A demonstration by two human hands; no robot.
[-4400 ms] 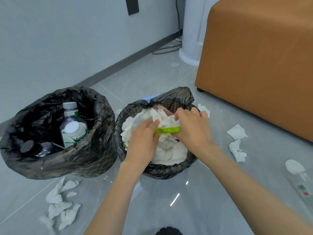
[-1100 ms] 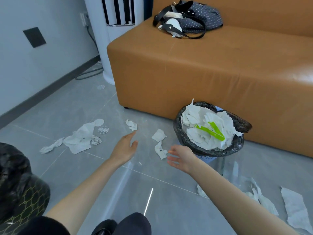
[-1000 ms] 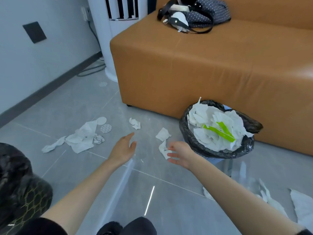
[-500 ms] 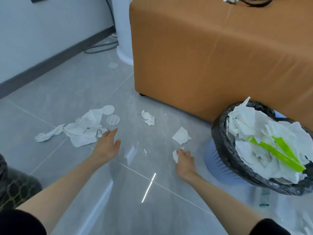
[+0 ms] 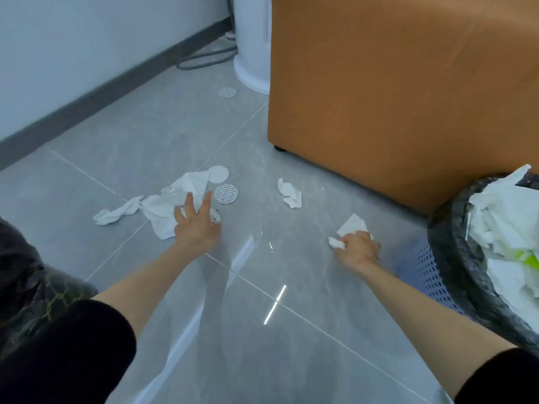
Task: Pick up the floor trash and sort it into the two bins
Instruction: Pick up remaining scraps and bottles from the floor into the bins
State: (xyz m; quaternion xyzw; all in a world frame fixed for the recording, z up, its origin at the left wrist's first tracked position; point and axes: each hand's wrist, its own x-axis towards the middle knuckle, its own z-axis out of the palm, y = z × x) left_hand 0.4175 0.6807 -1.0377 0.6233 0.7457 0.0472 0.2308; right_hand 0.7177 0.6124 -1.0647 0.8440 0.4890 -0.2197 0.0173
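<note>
My right hand (image 5: 356,248) is curled round a small crumpled white tissue (image 5: 335,243) on the grey floor, with a flat white paper piece (image 5: 352,224) just beyond its knuckles. My left hand (image 5: 196,225) has its fingers spread over a large crumpled white tissue (image 5: 167,207) further left. Two round seals, a white one (image 5: 218,174) and a patterned foil one (image 5: 226,194), lie beyond my left fingertips. Another crumpled tissue (image 5: 289,193) lies between the hands, further out. The paper bin (image 5: 455,266), black-lined and heaped with white tissue, stands at the right. The other black-lined bin (image 5: 26,284) shows at the left edge.
An orange sofa (image 5: 402,91) fills the upper right, close behind the paper bin. A white cylindrical appliance (image 5: 252,39) with a cable stands by the wall at the back. A third foil disc (image 5: 227,92) lies near it. My dark-clothed knee (image 5: 58,354) is at the lower left.
I have leaned closer to the floor. My right hand has closed on the small tissue it was touching. My left hand moved forward over the large tissue.
</note>
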